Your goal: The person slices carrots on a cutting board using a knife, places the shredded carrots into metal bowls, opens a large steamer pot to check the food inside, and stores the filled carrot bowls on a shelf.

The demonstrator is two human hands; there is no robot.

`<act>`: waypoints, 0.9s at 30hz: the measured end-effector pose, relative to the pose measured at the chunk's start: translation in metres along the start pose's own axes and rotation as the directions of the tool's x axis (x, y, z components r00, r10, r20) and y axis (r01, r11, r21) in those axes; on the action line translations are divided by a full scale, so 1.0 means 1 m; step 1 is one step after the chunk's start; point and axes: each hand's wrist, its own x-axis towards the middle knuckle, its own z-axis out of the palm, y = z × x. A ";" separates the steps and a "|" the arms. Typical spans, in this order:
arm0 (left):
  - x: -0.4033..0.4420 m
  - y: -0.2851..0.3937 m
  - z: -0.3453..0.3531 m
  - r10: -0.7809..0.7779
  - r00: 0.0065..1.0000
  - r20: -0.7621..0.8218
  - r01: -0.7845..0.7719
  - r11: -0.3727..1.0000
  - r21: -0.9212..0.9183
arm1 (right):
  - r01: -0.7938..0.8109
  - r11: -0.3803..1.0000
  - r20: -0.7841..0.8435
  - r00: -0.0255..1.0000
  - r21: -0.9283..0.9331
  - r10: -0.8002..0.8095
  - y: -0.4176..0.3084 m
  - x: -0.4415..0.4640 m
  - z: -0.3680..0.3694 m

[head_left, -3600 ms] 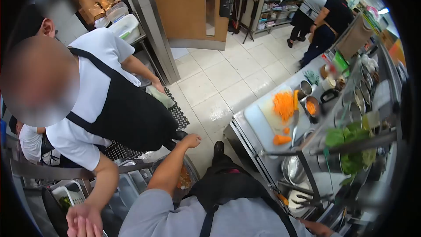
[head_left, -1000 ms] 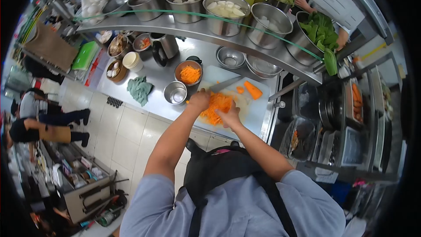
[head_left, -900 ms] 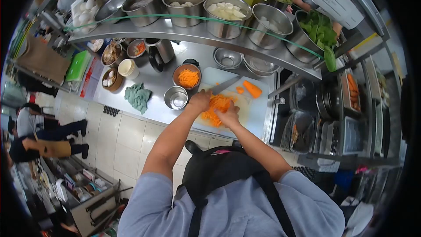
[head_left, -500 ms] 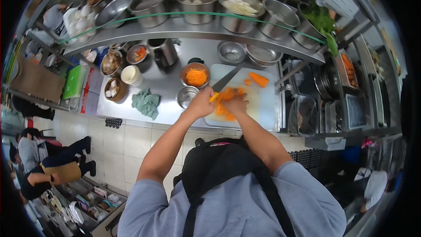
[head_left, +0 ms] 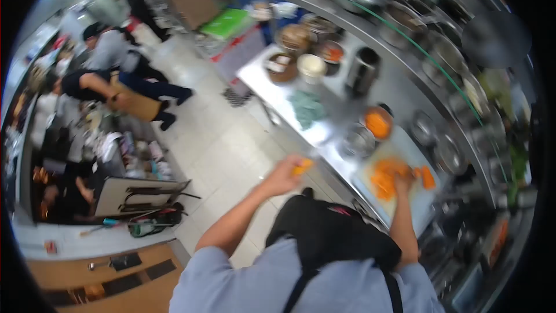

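My left hand (head_left: 282, 176) is closed around the yellow handle of a knife (head_left: 302, 167), out over the floor beside the table's front edge. The blade is smeared by motion and barely shows. On the pale cutting board (head_left: 370, 165), my right hand (head_left: 403, 181) touches a spread of cut orange carrot (head_left: 382, 181); blur hides how its fingers are set. A larger carrot piece (head_left: 428, 177) lies just right of that hand. Beyond the board stands a bowl of shredded carrot (head_left: 378, 123), with a metal bowl (head_left: 359, 141) beside it.
A green cloth (head_left: 307, 109), a white tub (head_left: 311, 68) and a metal pitcher (head_left: 363, 71) stand along the steel table. A shelf holding several metal pots (head_left: 401, 24) runs above. Two people (head_left: 124, 90) stand across the tiled floor (head_left: 214, 145) at the left.
My view has swung left, showing more floor and people. My left hand has drawn the knife away from the board, leftward past the table edge. My right hand stays at the carrot.
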 end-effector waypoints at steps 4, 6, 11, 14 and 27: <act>-0.053 0.017 -0.006 -0.408 0.913 0.005 0.399 0.890 -0.222 | -0.039 0.940 -0.217 0.969 0.340 0.118 -0.018 -0.030 -0.016; -0.068 0.035 0.005 -0.447 0.892 -0.072 0.416 0.873 -0.255 | -0.028 0.969 -0.371 0.921 0.245 0.120 -0.012 -0.038 -0.016; -0.107 0.061 0.016 -0.451 0.879 -0.153 0.412 0.881 -0.231 | -0.164 0.896 -0.207 0.941 0.413 0.267 -0.032 -0.055 -0.060; -0.115 0.078 0.020 -0.518 0.846 -0.125 0.480 0.843 -0.241 | -0.077 0.865 -0.272 0.932 0.497 0.239 -0.029 -0.065 -0.075; -0.114 0.057 0.007 -0.411 0.902 -0.133 0.373 0.896 -0.239 | 0.021 0.852 -0.403 0.887 0.523 0.225 -0.025 -0.052 -0.058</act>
